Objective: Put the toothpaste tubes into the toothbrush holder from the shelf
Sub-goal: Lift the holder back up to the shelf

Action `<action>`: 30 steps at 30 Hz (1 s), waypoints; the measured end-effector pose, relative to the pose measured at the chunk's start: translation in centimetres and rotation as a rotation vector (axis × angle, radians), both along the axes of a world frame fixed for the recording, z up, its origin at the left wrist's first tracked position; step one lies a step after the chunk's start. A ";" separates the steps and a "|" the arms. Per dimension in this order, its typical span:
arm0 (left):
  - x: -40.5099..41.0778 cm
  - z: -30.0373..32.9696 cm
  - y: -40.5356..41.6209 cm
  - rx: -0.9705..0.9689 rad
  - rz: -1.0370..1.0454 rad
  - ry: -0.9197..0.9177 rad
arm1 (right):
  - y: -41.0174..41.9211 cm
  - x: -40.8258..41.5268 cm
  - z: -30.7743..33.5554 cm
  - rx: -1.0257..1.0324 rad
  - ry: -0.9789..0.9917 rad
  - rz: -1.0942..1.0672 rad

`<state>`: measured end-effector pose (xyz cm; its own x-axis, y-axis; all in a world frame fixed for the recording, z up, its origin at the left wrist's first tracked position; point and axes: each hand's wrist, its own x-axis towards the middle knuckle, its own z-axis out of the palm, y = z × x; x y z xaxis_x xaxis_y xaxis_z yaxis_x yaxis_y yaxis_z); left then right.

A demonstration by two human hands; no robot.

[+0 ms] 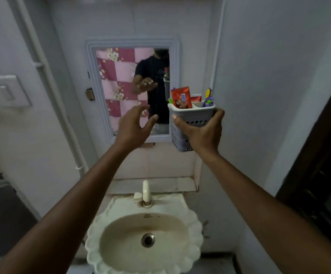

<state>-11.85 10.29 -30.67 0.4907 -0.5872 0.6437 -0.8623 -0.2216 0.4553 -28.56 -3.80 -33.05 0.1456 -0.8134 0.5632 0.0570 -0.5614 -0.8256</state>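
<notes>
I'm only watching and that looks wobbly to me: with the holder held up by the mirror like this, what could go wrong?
Two risks, as I judge it. Only the right hand grips the toothbrush holder, directly above the sink, while the left hand is open and apart from it; a slip could drop it. The red toothpaste tube stands tall above the rim, so tilting the holder might tip it out.

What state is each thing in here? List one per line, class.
Toothbrush holder: held up, upright.
Toothpaste tubes: standing in holder.
Right hand: gripping the holder.
Left hand: open, empty.
Tap: no water running.
Sink: empty.
</notes>
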 end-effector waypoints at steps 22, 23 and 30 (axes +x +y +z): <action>4.4 31.9 -6.3 -0.398 0.028 -0.554 | -0.8 0.8 36.8 -0.242 -0.226 -0.059; 4.7 32.6 -6.7 -0.404 0.030 -0.560 | -1.1 1.1 38.0 -0.253 -0.229 -0.069; 7.8 35.8 -10.5 -0.405 0.047 -0.524 | -4.1 4.4 43.5 -0.264 -0.262 -0.122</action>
<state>-4.09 -0.18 5.18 0.0720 -0.2341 0.9695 -0.9859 -0.1641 0.0336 -24.13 -7.91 10.45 -0.1197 -0.6378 0.7609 0.1659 -0.7685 -0.6180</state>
